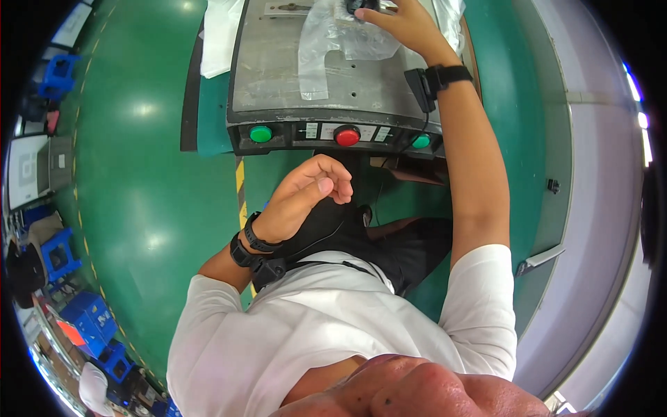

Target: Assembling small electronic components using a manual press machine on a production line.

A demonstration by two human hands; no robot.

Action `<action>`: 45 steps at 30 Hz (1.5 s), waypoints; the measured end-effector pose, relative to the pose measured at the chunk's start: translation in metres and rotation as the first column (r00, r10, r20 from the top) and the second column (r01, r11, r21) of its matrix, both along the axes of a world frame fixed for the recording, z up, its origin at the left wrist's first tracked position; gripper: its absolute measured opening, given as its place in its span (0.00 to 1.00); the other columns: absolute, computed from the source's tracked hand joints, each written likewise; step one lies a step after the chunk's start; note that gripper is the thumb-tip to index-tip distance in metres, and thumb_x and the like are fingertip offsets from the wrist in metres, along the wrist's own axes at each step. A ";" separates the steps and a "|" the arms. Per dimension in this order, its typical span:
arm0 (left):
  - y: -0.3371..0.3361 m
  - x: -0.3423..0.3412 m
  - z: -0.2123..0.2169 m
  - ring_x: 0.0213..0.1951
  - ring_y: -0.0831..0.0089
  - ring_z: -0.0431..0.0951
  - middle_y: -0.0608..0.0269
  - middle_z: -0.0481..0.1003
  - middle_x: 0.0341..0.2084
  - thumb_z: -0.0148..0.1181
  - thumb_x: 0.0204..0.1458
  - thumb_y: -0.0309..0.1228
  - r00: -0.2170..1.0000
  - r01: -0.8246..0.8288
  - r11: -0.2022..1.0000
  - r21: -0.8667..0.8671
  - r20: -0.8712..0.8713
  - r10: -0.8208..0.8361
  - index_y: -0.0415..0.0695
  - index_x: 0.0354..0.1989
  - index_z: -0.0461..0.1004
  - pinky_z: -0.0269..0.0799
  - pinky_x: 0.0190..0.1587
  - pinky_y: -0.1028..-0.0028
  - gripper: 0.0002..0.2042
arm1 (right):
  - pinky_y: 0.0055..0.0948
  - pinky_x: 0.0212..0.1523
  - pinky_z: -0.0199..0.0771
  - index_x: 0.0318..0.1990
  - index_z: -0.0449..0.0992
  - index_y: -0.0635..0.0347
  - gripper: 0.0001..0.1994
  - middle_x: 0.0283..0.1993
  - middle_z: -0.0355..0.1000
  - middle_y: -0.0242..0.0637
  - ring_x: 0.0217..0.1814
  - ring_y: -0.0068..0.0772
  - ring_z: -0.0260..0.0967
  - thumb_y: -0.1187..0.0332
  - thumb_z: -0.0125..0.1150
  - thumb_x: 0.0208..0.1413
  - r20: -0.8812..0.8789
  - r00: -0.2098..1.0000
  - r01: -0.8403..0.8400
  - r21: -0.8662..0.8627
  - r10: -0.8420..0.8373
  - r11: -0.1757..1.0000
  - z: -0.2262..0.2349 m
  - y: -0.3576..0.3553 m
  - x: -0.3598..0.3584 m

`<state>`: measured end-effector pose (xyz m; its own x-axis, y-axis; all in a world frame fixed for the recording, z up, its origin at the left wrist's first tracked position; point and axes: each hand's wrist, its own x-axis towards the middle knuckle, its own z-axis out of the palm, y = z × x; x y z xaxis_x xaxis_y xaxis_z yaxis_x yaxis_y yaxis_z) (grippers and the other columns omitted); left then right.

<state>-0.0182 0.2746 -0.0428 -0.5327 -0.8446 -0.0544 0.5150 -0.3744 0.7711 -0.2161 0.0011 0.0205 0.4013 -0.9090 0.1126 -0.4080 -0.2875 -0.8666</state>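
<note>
My right hand (403, 26) reaches to the far side of a grey metal machine top (267, 83). Its thumb lies against a small glossy black part (361, 7), and the other fingers curl round toward the part's far side, partly cut off by the upper edge. Under and around the part spreads a crumpled clear plastic bag (321, 55). My left hand (306, 194) hovers in front of the machine, near my lap, its fingers loosely bent and the thumb apart from them. Nothing shows in it.
On the machine's front sit a red button (347, 135), a left green button (260, 134) and a right green button (421, 141). White sheets (221, 42) lie at its far left. A thin cable (425, 125) hangs from my right wrist. Blue stools (59, 75) stand far left.
</note>
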 end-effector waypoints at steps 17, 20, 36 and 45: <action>-0.023 0.090 -0.031 0.63 0.61 0.62 0.51 0.63 0.62 0.65 0.55 0.37 0.157 -0.291 0.617 -0.731 0.600 0.785 0.40 0.66 0.57 0.61 0.62 0.59 0.33 | 0.37 0.61 0.64 0.60 0.69 0.62 0.27 0.59 0.70 0.45 0.63 0.43 0.65 0.62 0.67 0.55 0.050 0.814 0.552 -0.376 -0.579 0.744 -0.088 0.204 -0.104; -0.032 0.084 -0.046 0.61 0.62 0.65 0.52 0.63 0.61 0.66 0.55 0.35 0.247 -0.278 0.658 -0.700 0.610 0.753 0.38 0.67 0.55 0.62 0.62 0.64 0.35 | 0.37 0.67 0.58 0.65 0.63 0.61 0.33 0.64 0.64 0.47 0.67 0.44 0.60 0.61 0.68 0.54 0.110 0.829 0.553 -0.301 -0.548 0.777 -0.102 0.217 -0.103; -0.030 0.082 -0.052 0.59 0.66 0.66 0.55 0.64 0.59 0.66 0.54 0.29 0.324 -0.379 0.672 -0.637 0.589 0.741 0.38 0.66 0.54 0.60 0.63 0.69 0.34 | 0.32 0.66 0.60 0.68 0.56 0.63 0.37 0.65 0.61 0.44 0.66 0.36 0.60 0.73 0.68 0.52 0.262 0.805 0.551 -0.001 -0.532 0.834 -0.124 0.224 -0.105; -0.037 0.080 -0.058 0.59 0.65 0.66 0.53 0.62 0.59 0.69 0.52 0.29 0.322 -0.425 0.664 -0.616 0.582 0.747 0.37 0.66 0.53 0.61 0.62 0.68 0.37 | 0.26 0.38 0.79 0.68 0.56 0.55 0.38 0.67 0.58 0.43 0.62 0.34 0.62 0.69 0.69 0.51 0.203 0.839 0.523 -0.045 -0.505 0.851 -0.133 0.212 -0.118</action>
